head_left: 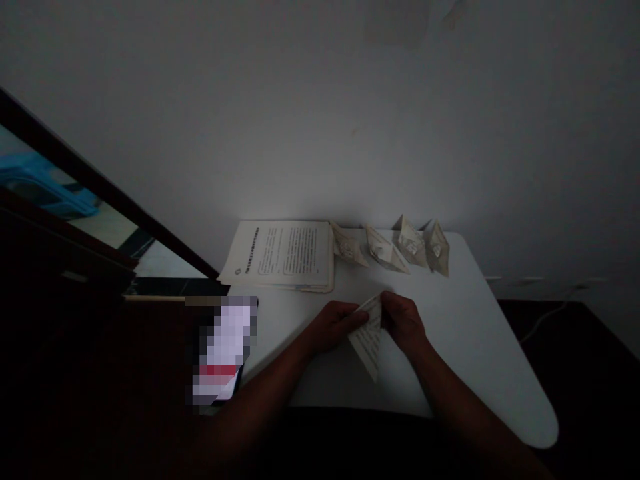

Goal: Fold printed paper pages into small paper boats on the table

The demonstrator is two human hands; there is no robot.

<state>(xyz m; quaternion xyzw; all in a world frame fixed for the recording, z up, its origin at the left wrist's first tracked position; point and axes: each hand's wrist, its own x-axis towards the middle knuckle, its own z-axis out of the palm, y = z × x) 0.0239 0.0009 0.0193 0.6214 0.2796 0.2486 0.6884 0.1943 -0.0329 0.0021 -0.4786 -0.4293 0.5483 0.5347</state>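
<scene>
Between my two hands is a folded sheet of printed paper [369, 343], shaped like a triangle with its point hanging down toward me. My left hand [336, 325] pinches its left side, thumb lying across the front. At its upper right corner, the fingers of my right hand [401, 319] are closed on the edge; the fingertips are partly hidden. Beyond my hands, several folded paper boats stand in a row by the wall, among them a left one [349, 248], a middle one [386, 250] and a far right one [438, 250].
A stack of printed sheets [287, 257] lies at the table's back left. On the left edge rests a phone [227, 347], its screen blurred out. The white table [475, 347] meets the wall at the back. A pale cable [545, 319] runs at the right.
</scene>
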